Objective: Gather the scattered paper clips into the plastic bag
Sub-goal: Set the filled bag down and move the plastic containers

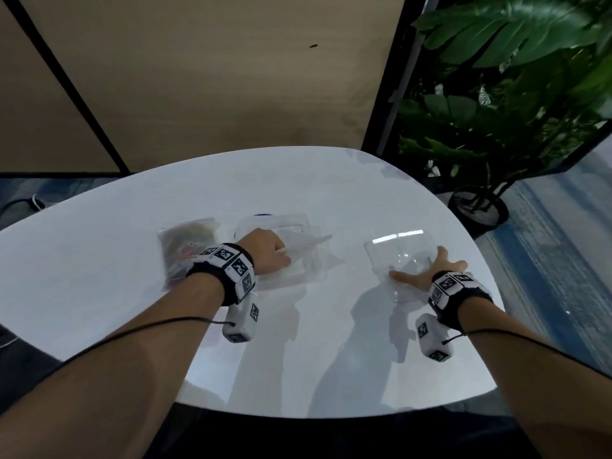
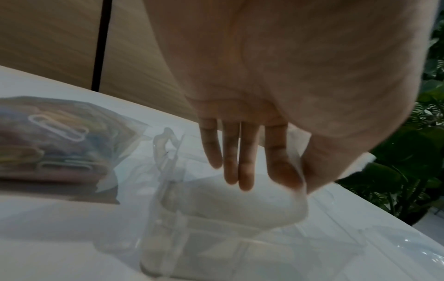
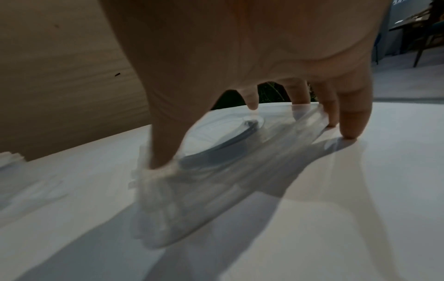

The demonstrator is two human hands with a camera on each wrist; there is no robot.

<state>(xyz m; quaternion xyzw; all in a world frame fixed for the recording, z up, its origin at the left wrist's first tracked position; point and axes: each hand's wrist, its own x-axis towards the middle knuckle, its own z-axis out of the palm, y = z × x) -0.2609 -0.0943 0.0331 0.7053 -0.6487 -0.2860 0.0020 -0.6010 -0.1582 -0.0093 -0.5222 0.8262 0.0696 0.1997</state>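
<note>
Right hand (image 1: 422, 276), fingers spread, presses on a clear plastic lid (image 1: 399, 256) on the white table (image 1: 99, 293). Left hand (image 1: 265, 253), fingers straight and together, rests in a clear container (image 1: 291, 260). Further left, the plastic bag (image 1: 185, 251) lies flat, paper clips (image 2: 57, 129) already inside. Bag looks thin, floppy, slippery; best pinched at its open edge.

A glossy white surface (image 1: 298, 359) with rounded corners carries two clear plastic containers, one (image 1: 298, 246) near its middle and another (image 1: 400, 256) well apart toward the right edge. Behind it stands a tan wood-grain wall panel (image 1: 215, 77) crossed by black strips. At the right, a large-leaved green plant (image 1: 503, 77) rises from a dark pot (image 1: 478, 208) on the floor.
</note>
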